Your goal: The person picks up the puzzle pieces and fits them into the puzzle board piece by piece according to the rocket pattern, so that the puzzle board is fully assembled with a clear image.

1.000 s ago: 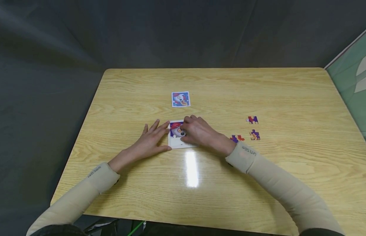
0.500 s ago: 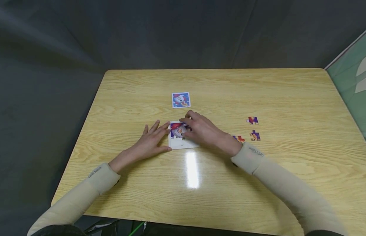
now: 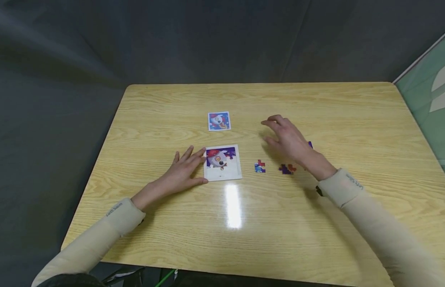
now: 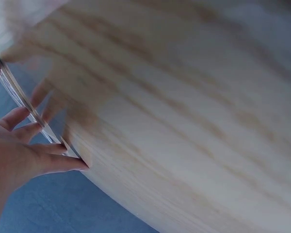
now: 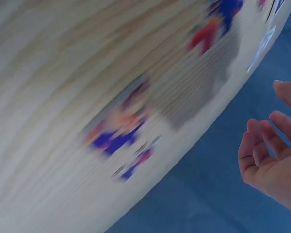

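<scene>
A white square puzzle tray (image 3: 227,173) lies in the head view with joined jigsaw pieces (image 3: 216,158) across its upper part, showing a white face and red hat. My left hand (image 3: 181,170) lies flat beside it, fingertips and thumb touching its left edge. In the left wrist view, those spread fingers (image 4: 53,165) meet the table's edge in line with the tray. Over the table to the right, my right hand (image 3: 288,139) is raised with loosely bent fingers and nothing in them. Below it lie a blue-and-red jigsaw piece (image 3: 260,166) and purple-and-red pieces (image 3: 287,169).
A small picture card (image 3: 219,121) with the same face lies behind the tray. Another purple piece (image 3: 310,144) shows partly behind the right hand. Blurred loose pieces (image 5: 121,126) appear in the right wrist view. A dark curtain (image 3: 215,44) hangs behind the wooden table (image 3: 165,227).
My right hand has left the tray and moved right and up, uncovering the tray's right side and a blue-and-red piece beside it. The left hand has stayed in place.
</scene>
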The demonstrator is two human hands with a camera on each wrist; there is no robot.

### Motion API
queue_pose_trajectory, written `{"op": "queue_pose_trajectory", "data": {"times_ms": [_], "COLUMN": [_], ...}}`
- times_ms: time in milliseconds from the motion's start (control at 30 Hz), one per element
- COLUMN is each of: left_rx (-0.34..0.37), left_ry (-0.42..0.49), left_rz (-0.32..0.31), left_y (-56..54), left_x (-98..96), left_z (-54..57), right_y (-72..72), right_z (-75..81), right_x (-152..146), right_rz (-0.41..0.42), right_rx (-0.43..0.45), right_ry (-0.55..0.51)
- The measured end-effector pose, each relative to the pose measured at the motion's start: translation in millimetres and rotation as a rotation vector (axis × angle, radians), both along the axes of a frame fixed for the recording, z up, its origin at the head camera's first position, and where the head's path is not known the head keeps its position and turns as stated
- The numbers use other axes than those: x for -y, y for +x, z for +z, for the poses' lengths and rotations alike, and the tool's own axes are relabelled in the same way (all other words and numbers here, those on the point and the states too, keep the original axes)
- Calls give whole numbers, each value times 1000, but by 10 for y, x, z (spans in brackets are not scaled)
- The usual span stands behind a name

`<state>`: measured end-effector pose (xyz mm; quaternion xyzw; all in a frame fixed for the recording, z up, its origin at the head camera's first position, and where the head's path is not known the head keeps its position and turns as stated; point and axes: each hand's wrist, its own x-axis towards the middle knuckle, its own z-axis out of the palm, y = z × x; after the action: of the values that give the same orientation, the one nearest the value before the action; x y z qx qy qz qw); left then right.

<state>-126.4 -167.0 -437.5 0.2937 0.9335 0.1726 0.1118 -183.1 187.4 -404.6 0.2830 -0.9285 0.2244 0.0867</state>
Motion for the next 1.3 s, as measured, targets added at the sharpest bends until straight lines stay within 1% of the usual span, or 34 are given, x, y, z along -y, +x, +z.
{"op": "queue_pose_trajectory", "data": {"times_ms": [100,167,333,433,667,800,867,900,1067,1300], "left_rx": [0,5,10,7,11,15,15,15,8,17], "left_ry": [4,5,12,11,10,12,12,12,13,8], "left_rz": [1,1,2,2,-1,-1,-2,-1,2,-1], "left_y": [-4,-7,-10,-10,-7,-2,-4,-5,-12,-6], "left_x": [6,9,18,23,19,18,17,19,22,13], "left_z": [-1,-4,-8,-9,-4,0,-1,-2,-5,3], "right_y": [-8,1,58,107,210,242,249,248,244,245], "right_z": [-10,-17,-26,-41,-128,-166,-187,-200,-239,-275], "right_x": [-225,-370,-679,-820,-1096,-1237,-1282,-1297,-1307,-1316], "right_rz": [-39,-68,-142,-162,-145,-132,-125,-118,-92,-77], "right_rx": [2,19,111,166,176,237,272,276,242,201], "right_ry": [-17,-29,-34,-32,1,21,13,7,-36,-49]}}
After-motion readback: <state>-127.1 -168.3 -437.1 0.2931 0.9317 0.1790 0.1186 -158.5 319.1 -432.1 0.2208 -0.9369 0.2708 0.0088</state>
